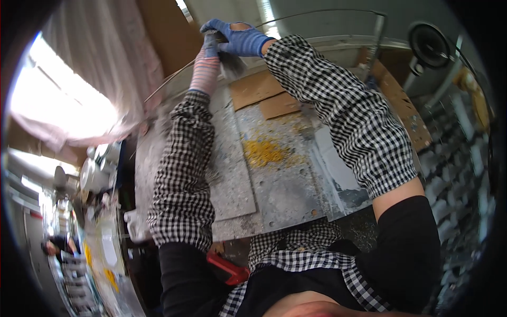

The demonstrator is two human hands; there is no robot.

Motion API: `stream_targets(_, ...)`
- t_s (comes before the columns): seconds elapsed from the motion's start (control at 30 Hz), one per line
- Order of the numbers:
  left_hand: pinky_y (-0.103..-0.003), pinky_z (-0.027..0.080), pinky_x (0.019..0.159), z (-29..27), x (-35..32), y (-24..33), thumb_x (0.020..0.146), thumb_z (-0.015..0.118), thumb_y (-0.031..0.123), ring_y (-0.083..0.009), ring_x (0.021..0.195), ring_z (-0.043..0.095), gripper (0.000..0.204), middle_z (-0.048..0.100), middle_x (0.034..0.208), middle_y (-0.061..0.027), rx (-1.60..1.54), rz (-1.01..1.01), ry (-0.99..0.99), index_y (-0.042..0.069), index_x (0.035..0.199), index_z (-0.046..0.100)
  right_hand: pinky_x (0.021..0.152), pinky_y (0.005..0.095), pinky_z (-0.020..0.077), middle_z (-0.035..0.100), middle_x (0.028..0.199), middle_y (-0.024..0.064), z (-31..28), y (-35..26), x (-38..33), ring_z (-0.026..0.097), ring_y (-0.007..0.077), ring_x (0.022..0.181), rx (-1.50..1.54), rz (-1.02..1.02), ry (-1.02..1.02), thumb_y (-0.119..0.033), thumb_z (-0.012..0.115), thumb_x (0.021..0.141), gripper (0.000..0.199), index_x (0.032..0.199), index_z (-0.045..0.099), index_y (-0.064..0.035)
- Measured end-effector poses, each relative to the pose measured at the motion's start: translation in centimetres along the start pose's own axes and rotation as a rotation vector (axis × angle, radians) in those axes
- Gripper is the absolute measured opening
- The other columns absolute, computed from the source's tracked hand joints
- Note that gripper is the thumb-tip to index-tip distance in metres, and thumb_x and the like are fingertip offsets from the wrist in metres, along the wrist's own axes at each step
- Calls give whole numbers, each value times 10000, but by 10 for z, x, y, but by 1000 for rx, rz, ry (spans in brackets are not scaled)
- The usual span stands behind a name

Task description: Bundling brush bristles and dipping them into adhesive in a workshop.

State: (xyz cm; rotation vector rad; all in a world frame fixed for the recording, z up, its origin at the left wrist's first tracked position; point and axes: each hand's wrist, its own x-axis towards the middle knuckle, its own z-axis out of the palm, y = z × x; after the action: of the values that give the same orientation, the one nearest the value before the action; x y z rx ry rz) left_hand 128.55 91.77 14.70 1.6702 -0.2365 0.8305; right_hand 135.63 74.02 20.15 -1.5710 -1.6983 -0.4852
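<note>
Our right hand (240, 40) meets our left hand (210, 46) at a blurred grey bundle (232, 66), perhaps steadying it, though we cannot tell either grip

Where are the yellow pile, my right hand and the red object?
Yellow pile (263, 152): head view, its middle.
Right hand (244, 40): head view, blue glove's middle.
Red object (235, 271): head view, its middle.

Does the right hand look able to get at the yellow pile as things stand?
Probably yes, by drawing back toward the body: the right hand is up close to the left hand, but the yellow pile lies uncovered between the checked sleeves, and only flat cardboard seems to lie along the way.
</note>
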Motion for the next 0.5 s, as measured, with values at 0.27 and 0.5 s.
stream_targets(0.27,-324,462,1051,117,-135,14,980,631,131,-241,1239,596,500,605,1354,-186,443,42,-210,3,1439,479,1005,446,495,573,1366,191,-210,188,-112,577,329,1245,-298,326,120,-300,674,854,603,1416,466,-229)
stream_targets(0.5,-345,488,1002,93,-324,24,947,647,54,-240,1200,616,475,642,1286,-179,416,-361,-82,-2,1399,514,931,420,507,624,1164,133,-287,265,-152,607,296,1062,-455,338,260,-232,744,764,600,1327,544,-180)
